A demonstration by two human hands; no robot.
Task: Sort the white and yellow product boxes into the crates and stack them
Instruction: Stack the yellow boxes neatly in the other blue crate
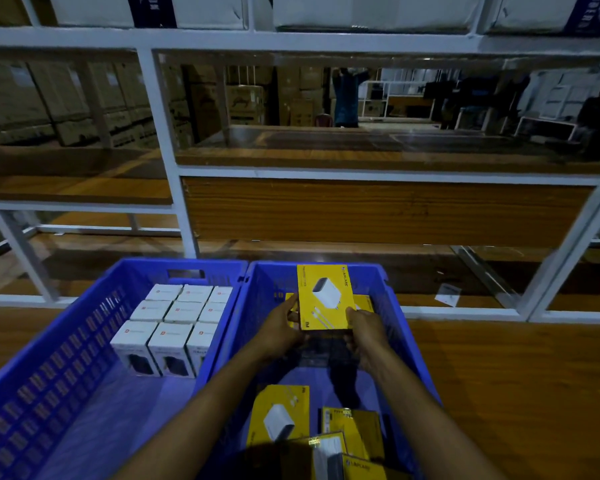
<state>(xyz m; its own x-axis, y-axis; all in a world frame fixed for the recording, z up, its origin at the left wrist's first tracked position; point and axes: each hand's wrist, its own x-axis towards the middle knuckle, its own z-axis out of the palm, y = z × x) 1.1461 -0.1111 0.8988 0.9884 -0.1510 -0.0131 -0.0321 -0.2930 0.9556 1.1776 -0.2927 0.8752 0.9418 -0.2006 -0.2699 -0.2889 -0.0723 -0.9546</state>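
Both hands hold one yellow box point(324, 296) with a white charger pictured on it, above the far end of the right blue crate point(392, 306). My left hand point(281, 327) grips its left edge and my right hand point(364, 329) grips its lower right corner. More yellow boxes lie under it at the far end, partly hidden. Several loose yellow boxes point(281, 415) lie at the crate's near end. The left blue crate point(59, 348) holds several white boxes point(174, 323) standing in neat rows at its far right.
Both crates sit side by side on a wooden surface point(516, 393). A white metal shelf frame point(184, 216) with wooden boards stands right behind them. A small white card point(447, 294) lies on the lower shelf at right. A person stands far off in the background.
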